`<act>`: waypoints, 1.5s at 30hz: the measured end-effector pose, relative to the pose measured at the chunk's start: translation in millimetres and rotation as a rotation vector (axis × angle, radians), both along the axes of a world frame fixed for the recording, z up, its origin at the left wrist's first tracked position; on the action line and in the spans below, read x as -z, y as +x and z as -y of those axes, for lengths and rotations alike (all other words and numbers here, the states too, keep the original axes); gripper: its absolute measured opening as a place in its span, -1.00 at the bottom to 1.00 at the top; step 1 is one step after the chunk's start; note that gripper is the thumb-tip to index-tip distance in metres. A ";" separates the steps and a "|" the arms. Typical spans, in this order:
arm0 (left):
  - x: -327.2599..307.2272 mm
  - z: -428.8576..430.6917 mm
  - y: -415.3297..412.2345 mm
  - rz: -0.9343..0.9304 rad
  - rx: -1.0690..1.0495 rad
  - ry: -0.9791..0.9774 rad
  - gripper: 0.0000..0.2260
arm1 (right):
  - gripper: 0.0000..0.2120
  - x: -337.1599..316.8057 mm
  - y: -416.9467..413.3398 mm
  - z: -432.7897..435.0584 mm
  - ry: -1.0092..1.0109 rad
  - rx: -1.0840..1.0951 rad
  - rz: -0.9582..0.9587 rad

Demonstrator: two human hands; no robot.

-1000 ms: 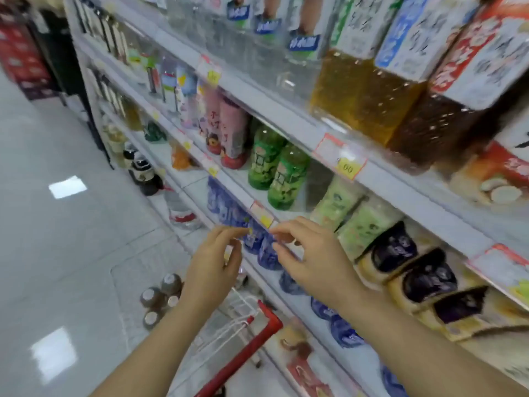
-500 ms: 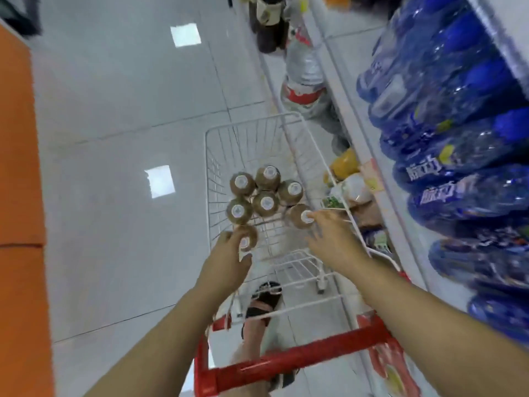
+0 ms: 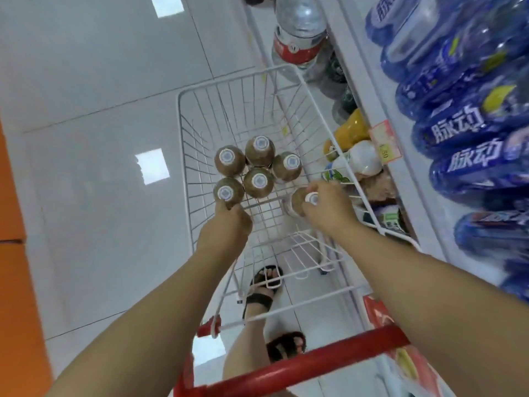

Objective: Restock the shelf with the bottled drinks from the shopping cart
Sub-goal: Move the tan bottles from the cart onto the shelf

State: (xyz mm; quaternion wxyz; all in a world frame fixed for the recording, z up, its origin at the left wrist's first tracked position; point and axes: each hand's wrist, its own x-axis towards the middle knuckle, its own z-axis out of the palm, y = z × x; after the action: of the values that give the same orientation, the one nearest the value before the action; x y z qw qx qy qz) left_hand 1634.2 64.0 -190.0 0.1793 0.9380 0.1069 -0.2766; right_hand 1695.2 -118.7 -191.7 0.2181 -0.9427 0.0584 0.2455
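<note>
Several brown drink bottles with white caps (image 3: 259, 181) stand clustered inside the white wire shopping cart (image 3: 183, 116). My left hand (image 3: 227, 227) wraps the body of the nearest-left brown bottle (image 3: 226, 193), which stands upright. My right hand (image 3: 326, 207) closes around the neck of another brown bottle (image 3: 297, 200), which leans to the right, apart from the cluster. The shelf (image 3: 360, 90) runs along the cart's right side.
Blue bottles (image 3: 458, 124) lie packed on the shelf at right. Orange and white bottles (image 3: 352, 130) sit on the level below, next to a large water bottle (image 3: 297, 38). The cart's red handle (image 3: 300, 365) crosses near me, my sandalled feet (image 3: 263, 285) beneath. An orange panel (image 3: 11, 253) lines the left.
The view swung down from the shelf to the cart. Both hands dropped from the shelf edge into the cart and closed on a brown bottle each; the right one now tilts.
</note>
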 end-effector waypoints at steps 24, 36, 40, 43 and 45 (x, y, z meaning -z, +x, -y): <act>-529.2 145.0 -90.3 1.271 0.543 -0.957 -0.69 | -0.79 -568.3 -267.0 134.2 0.345 0.331 1.188; -595.5 256.6 -131.0 1.542 0.638 -1.545 -0.78 | -0.78 -629.3 -349.1 184.5 -0.098 0.406 1.604; -599.4 269.7 -126.8 1.466 0.612 -1.614 -0.79 | -0.65 -628.2 -338.5 200.8 -0.042 0.550 1.598; -600.5 275.2 -124.1 1.378 0.583 -1.641 -0.80 | -0.66 -632.1 -327.7 213.6 0.077 0.719 1.610; -600.9 278.4 -122.4 1.319 0.551 -1.650 -0.81 | -0.72 -633.8 -318.2 224.7 0.174 0.823 1.624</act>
State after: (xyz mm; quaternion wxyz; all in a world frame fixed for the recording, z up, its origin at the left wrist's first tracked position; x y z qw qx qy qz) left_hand 1511.9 -214.3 411.0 0.7072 0.4846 -0.4422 0.2635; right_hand 1377.0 -343.4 442.1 0.3328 -0.7106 0.2000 -0.5868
